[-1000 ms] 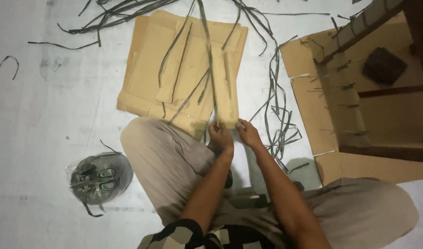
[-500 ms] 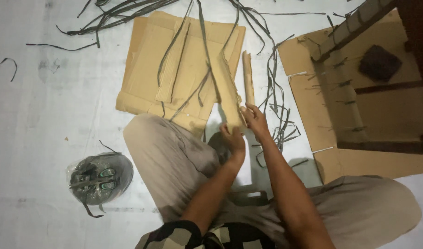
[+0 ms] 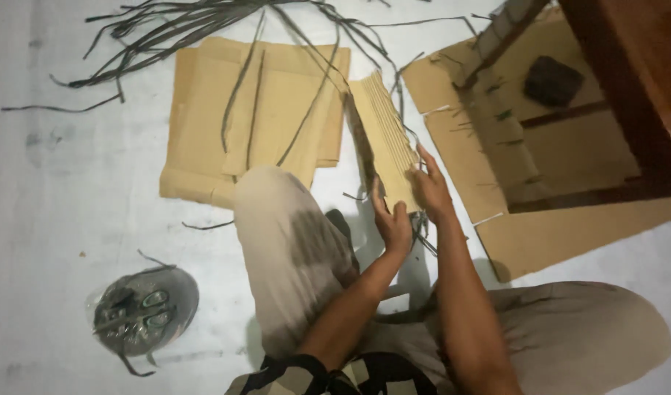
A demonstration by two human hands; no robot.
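Note:
I sit on a white floor with my knees apart. Both hands hold a narrow, tall bundle of cardboard strips [image 3: 383, 135] standing on edge between my legs. My left hand [image 3: 390, 223] grips its lower left side. On the right side my right hand [image 3: 430, 186] presses flat with fingers spread. A long dark green strip runs up along the bundle's left edge.
Flat cardboard sheets [image 3: 262, 121] lie ahead with dark green strips [image 3: 196, 22] strewn over and beyond them. More cardboard [image 3: 570, 227] lies at right under a dark wooden frame [image 3: 621, 80] with a black block [image 3: 551, 80]. A round grey tape holder [image 3: 145, 311] sits at lower left.
The cardboard piece was lifted off the flat sheets and turned upright, then swung right to between my knees. Both hands shifted right with it, and the view tilted.

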